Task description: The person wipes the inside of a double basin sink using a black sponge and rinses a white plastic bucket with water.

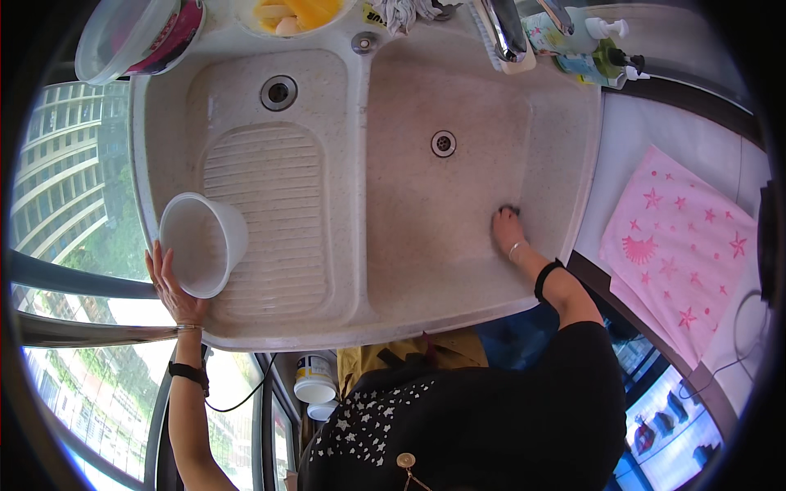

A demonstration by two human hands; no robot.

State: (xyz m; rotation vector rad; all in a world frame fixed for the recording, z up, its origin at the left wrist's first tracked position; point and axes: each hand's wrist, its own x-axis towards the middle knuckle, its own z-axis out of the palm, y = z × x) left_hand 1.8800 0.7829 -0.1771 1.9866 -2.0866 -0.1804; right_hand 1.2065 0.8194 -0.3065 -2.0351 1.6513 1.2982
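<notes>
My left hand (177, 294) curves around the near left outside of a white plastic tub (236, 245), with the fingers and thumb against its wall. The tub's mouth faces up, and no contents show in it. It stands at the left rim of a speckled pale double sink (358, 202), partly over the ribbed drainboard (267, 215). Down in the right basin (430, 245), my right hand (508, 233) presses a small dark scrubbing pad (508, 210) against the lower right of the basin floor. The fingers cover most of the pad, so its exact kind is unclear.
A stacked pair of plastic tubs (132, 43) and a bowl with yellow peel (295, 15) stand behind the sink. A brush (485, 37), the chrome faucet (506, 30) and pump bottles (565, 30) crowd the back right. A pink towel (681, 245) covers part of the right counter.
</notes>
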